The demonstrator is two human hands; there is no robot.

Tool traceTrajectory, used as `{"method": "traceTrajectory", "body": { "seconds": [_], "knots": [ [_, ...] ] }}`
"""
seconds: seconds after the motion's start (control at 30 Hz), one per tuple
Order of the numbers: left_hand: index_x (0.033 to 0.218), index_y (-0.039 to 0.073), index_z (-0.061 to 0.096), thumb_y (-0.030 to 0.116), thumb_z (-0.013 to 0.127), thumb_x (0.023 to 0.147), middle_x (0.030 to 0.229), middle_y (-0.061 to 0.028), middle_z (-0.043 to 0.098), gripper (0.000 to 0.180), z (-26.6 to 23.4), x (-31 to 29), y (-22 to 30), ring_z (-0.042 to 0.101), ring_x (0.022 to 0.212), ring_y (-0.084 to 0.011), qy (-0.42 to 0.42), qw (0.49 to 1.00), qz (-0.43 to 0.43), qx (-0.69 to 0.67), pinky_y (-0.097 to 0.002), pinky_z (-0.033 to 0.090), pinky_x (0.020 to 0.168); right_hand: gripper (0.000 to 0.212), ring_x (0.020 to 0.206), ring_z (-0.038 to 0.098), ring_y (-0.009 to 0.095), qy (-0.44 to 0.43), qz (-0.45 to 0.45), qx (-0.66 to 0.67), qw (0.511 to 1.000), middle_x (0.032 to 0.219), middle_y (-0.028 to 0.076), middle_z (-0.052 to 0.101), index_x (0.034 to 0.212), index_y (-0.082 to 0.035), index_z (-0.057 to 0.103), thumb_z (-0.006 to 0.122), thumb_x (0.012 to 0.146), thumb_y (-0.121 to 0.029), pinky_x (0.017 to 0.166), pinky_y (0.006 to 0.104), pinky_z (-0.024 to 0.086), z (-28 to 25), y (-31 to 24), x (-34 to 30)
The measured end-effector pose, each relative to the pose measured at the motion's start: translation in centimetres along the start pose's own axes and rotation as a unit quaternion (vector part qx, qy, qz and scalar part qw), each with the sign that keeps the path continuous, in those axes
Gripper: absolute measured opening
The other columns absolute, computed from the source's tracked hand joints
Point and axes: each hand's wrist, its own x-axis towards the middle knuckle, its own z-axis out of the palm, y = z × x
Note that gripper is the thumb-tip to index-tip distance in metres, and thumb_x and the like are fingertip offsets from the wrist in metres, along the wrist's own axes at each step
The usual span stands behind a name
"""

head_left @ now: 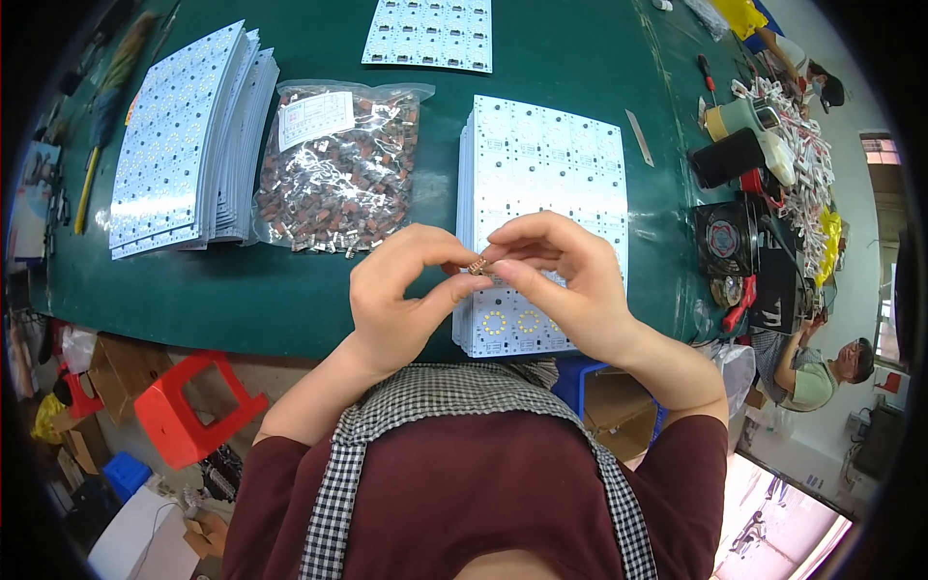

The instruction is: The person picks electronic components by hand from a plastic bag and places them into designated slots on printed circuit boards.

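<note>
My left hand (398, 295) and my right hand (572, 280) meet over the near left part of a stack of white circuit boards (551, 169). Both pinch a tiny brown-and-metal component (478, 267) between thumb and fingertips; its exact kind is too small to make out. The top board carries rows of panels, with yellow dots in rings along its near edge. To the left lies a clear plastic bag (338, 184) full of small brown and silver components, with a white label on it. My hands and forearms cover part of the board stack.
Another stack of white boards (169, 145) leans left of the bag. A populated board panel (427, 37) lies at the far edge. On the right are a thin blade (639, 138), a black fan (727, 237) and heaped white cables (807, 174). A red stool (193, 411) stands below left; two people are at right.
</note>
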Motion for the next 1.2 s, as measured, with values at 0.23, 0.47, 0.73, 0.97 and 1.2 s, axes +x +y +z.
{"method": "traceTrajectory", "body": {
  "seconds": [0.23,0.47,0.73,0.97,1.2],
  "knots": [
    [0.081,0.001,0.065,0.002,0.077,0.066,0.078,-0.0093,0.064,0.019,0.5,0.0,0.2,0.062,0.067,-0.0191,0.002,0.999,0.039,0.027,-0.0272,0.048,0.057,0.017,0.093,0.065,0.018,0.006,-0.024,-0.095,0.995,0.096,0.011,0.065,0.102,0.004,0.060,0.064,0.086,-0.001,0.086,0.0294,0.051,-0.6,-0.4,-0.4],
    [0.087,-0.002,0.066,0.004,0.071,0.064,0.076,-0.0082,0.059,0.024,0.7,-0.6,-1.3,0.057,0.064,-0.0196,0.055,0.949,0.277,0.139,-0.0293,0.047,0.053,0.013,0.094,0.064,0.018,-0.034,0.163,0.223,0.961,0.097,0.012,0.065,0.096,0.002,0.061,0.066,0.084,0.000,0.086,0.0291,0.051,0.1,-0.8,-0.3],
    [0.091,0.000,0.066,0.006,0.070,0.067,0.082,-0.0078,0.060,0.025,0.7,-0.4,-1.2,0.057,0.068,-0.0199,0.071,0.938,0.292,0.171,-0.0291,0.048,0.055,0.012,0.090,0.063,0.018,-0.011,0.130,0.283,0.950,0.097,0.013,0.066,0.092,0.001,0.061,0.065,0.082,0.003,0.083,0.0306,0.051,0.5,0.1,0.2],
    [0.097,0.002,0.063,0.009,0.075,0.071,0.087,-0.0098,0.062,0.030,-2.3,-2.2,-2.8,0.061,0.072,-0.0253,0.055,0.968,0.063,0.236,-0.0338,0.049,0.060,0.013,0.083,0.064,0.013,0.074,-0.106,-0.201,0.971,0.090,0.007,0.070,0.092,-0.001,0.070,0.069,0.080,-0.005,0.074,0.0261,0.050,-5.7,2.3,7.3],
    [0.089,0.006,0.062,0.011,0.073,0.071,0.087,-0.0048,0.056,0.022,-4.0,-4.8,-4.8,0.057,0.081,-0.0236,-0.058,0.916,-0.108,0.382,-0.0362,0.045,0.070,0.007,0.080,0.064,0.024,0.031,-0.218,-0.368,0.903,0.085,0.008,0.067,0.084,-0.003,0.069,0.067,0.078,-0.004,0.071,0.0315,0.051,-5.8,3.1,9.2]
  ]
}}
